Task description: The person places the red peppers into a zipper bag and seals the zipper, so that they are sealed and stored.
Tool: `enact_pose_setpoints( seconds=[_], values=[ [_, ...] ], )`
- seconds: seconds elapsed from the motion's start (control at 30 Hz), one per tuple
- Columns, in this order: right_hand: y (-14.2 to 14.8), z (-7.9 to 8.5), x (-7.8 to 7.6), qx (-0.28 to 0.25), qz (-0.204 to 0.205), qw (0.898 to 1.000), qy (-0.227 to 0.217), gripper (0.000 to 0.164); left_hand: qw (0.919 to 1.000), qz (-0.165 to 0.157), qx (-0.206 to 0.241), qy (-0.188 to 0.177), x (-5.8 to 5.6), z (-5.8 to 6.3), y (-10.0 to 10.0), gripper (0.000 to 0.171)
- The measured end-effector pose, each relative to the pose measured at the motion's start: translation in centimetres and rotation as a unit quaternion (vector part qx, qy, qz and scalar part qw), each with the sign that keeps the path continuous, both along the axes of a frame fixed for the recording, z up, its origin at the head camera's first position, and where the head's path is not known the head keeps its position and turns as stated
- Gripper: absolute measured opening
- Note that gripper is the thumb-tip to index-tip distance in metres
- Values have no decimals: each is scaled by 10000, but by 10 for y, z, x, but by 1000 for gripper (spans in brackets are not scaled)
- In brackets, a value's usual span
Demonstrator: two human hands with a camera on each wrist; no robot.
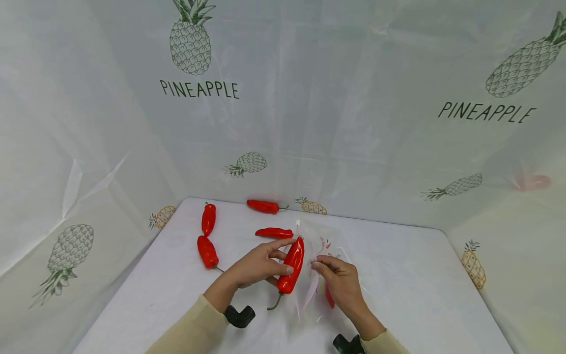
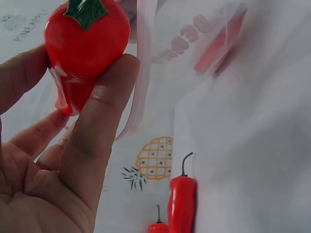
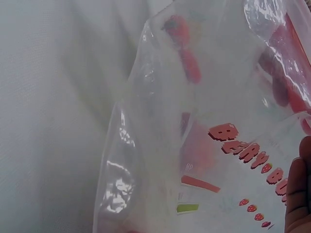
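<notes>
My left hand [image 1: 254, 268] grips a glossy red chili pepper [image 1: 293, 265], thumb on its near side and fingers behind it. The pepper's tip points up and away, and its green stem hangs toward me. Just right of it stands a clear plastic zip bag [image 3: 228, 97] with a pink edge and red berry lettering. My right hand [image 1: 342, 285] pinches the bag's edge between thumb and fingertips. Behind the bag's film a red pepper [image 1: 329, 296] shows, partly covered by the right hand. The held pepper is right beside the pink edge in the left wrist view.
Two red peppers, one upper [image 1: 209, 219] and one lower [image 1: 208, 252], lie at the table's left. Another pepper [image 1: 265, 206] lies at the back edge, and one more [image 1: 274, 233] just beyond my left hand. Pineapple-printed white sheeting [image 1: 331, 123] surrounds the white table [image 1: 407, 275].
</notes>
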State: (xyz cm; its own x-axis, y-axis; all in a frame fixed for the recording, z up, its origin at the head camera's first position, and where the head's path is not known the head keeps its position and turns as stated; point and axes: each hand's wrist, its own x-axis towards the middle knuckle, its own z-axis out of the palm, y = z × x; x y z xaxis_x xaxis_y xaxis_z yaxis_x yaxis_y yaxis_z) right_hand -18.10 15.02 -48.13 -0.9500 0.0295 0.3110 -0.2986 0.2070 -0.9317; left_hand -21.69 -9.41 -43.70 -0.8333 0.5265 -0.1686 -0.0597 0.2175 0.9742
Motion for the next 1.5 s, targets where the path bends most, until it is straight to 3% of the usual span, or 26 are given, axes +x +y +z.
enact_pose_setpoints(
  seconds=[0.33, 0.67, 1.0, 1.5],
  values=[
    [-2, 2, 1, 8, -13, 9999, -116, 13, 9996, 181, -123, 155, -2, 2, 3, 77],
    [-5, 4, 6, 110, 34, 9999, -85, 13, 9969, 713, -212, 239, -5, 4, 16, 79],
    [-6, 7, 10, 42, 429, 9982, 408, 13, 9854, 1155, -1037, 705, 0, 4, 30, 80],
    [-7, 11, 15, -17, 314, 9982, 505, 12, 9802, 1251, -1307, 807, 1, 0, 34, 80]
  ],
)
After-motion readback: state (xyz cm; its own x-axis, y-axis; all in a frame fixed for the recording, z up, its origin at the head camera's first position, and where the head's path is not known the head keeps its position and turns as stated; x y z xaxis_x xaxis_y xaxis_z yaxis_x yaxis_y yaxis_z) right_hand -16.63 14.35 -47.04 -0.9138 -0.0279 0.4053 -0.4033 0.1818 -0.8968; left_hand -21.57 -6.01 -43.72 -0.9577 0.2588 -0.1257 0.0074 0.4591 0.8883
